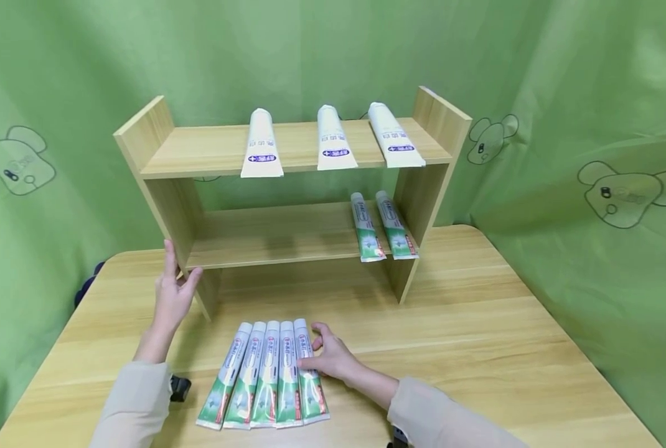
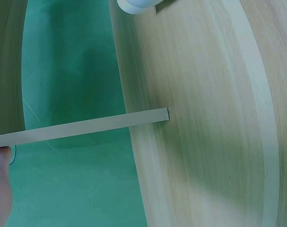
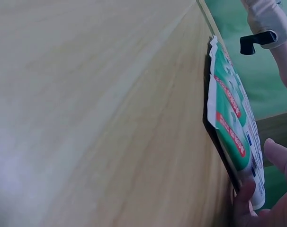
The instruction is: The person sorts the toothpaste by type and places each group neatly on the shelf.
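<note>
Several green-and-white toothpaste tubes (image 1: pixel 270 376) lie side by side on the table, caps toward the shelf. My right hand (image 1: pixel 335 361) is at the rightmost toothpaste tube (image 3: pixel 236 137), thumb across its top and fingers at its right side; the tube lies flat. My left hand (image 1: pixel 173 298) holds the left side panel of the wooden shelf (image 1: pixel 266 258), thumb over the front edge, index finger pointing up along the outside. In the left wrist view, only part of this hand (image 2: pixel 0 184) shows beside the panel.
Two green-and-white tubes (image 1: pixel 368 227) lie at the right of the middle board. On the top board lie three white tubes (image 1: pixel 332 137), flat ends forward over the edge. Green curtains (image 1: pixel 562 124) hang behind and beside the wooden table (image 1: pixel 506 336).
</note>
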Available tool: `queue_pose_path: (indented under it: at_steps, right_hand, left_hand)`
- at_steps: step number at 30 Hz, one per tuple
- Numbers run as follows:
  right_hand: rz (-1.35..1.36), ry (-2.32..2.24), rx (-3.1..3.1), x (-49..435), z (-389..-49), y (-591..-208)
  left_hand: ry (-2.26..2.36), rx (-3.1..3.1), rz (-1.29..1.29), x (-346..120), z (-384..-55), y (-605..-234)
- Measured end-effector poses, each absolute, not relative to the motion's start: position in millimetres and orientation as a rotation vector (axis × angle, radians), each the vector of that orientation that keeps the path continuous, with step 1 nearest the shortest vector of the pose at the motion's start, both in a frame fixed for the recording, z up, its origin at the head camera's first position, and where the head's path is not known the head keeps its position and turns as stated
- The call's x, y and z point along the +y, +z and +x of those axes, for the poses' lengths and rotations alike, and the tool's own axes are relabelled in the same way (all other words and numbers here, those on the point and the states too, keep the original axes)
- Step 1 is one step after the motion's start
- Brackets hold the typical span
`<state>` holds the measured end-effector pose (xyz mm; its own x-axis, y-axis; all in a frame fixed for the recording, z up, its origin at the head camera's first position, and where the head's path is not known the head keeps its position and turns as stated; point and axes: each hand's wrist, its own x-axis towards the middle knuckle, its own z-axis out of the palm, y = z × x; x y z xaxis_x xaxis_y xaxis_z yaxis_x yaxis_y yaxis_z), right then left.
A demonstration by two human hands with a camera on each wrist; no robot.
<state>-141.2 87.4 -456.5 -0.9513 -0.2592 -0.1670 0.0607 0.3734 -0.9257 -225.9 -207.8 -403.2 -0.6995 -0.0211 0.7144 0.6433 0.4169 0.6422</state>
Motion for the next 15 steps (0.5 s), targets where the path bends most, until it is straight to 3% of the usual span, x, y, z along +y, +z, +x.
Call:
queue_pose_path:
  at_steps: [15]
  right_hand:
    - [-0.146,-1.431,2.551,78.4,-140.0,-455.8]
  left_hand:
    - [-1.309,-2.034,-0.529,-208.8,-224.6,-404.0]
